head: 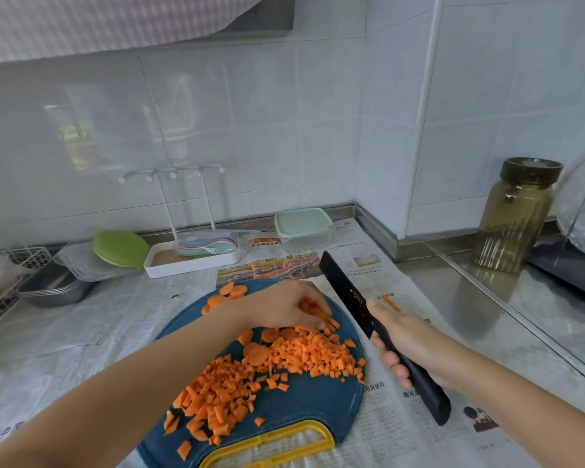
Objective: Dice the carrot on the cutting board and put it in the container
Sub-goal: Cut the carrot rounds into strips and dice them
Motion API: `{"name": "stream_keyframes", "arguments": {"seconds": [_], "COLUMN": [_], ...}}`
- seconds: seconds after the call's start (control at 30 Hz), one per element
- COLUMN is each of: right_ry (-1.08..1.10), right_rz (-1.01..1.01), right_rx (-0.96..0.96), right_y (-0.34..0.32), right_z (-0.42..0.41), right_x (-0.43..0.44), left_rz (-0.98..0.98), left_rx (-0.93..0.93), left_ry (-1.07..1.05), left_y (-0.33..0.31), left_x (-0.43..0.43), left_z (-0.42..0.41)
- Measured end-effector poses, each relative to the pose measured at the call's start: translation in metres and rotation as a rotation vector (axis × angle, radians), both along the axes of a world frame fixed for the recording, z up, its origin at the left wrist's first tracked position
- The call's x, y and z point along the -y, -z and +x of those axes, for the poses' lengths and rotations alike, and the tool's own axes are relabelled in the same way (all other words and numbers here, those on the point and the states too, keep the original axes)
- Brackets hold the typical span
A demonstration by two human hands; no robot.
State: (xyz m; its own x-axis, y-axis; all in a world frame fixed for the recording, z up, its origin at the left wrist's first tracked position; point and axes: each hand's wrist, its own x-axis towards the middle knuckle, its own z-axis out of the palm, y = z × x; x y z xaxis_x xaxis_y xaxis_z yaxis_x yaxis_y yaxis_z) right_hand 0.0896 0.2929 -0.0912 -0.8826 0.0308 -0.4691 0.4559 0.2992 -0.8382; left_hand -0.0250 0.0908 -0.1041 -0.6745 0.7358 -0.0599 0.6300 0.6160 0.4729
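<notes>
A round blue cutting board [304, 403] with a yellow handle lies on newspaper. A wide pile of diced carrot [267, 369] covers its middle, with carrot slices [230, 293] at the far edge and a few among the dice. My left hand [281, 307] reaches across the board and pinches a few carrot strips at its right side. My right hand [409, 346] grips the handle of a black knife [348, 292], held off the board's right edge with the blade pointing away. A clear container with a pale green lid [303, 224] stands behind the board.
A stray carrot strip [392, 303] lies on the newspaper to the right. Behind the board are a white tray with a rack [190, 261], a green lid [120, 248] on clear tubs and metal trays [54, 292]. A glass jar [517, 214] stands far right.
</notes>
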Motion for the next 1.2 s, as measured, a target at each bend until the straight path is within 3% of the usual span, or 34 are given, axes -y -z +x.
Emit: {"name": "stream_keyframes", "arguments": {"seconds": [0.2, 0.63, 0.77, 0.9, 1.2], "right_ry": [-0.02, -0.057, -0.084, -0.119, -0.231], "right_rz": [-0.005, 0.051, 0.08, 0.141, 0.386], "right_rx": [0.007, 0.05, 0.118, 0.139, 0.071], "right_y": [-0.001, -0.012, -0.012, -0.014, -0.002], "right_z": [0.001, -0.01, -0.011, -0.017, -0.034], "right_x": [0.006, 0.024, 0.028, 0.029, 0.037], "left_rz": [0.023, 0.083, 0.113, 0.15, 0.162], "left_rx": [-0.091, -0.303, -0.318, -0.212, -0.282], "left_ry": [-0.105, -0.539, -0.543, -0.476, -0.464], "left_y": [0.001, 0.024, 0.026, 0.025, 0.027], "left_x": [-0.008, -0.027, -0.025, -0.018, -0.019], "left_z": [0.01, 0.038, 0.041, 0.039, 0.036]}}
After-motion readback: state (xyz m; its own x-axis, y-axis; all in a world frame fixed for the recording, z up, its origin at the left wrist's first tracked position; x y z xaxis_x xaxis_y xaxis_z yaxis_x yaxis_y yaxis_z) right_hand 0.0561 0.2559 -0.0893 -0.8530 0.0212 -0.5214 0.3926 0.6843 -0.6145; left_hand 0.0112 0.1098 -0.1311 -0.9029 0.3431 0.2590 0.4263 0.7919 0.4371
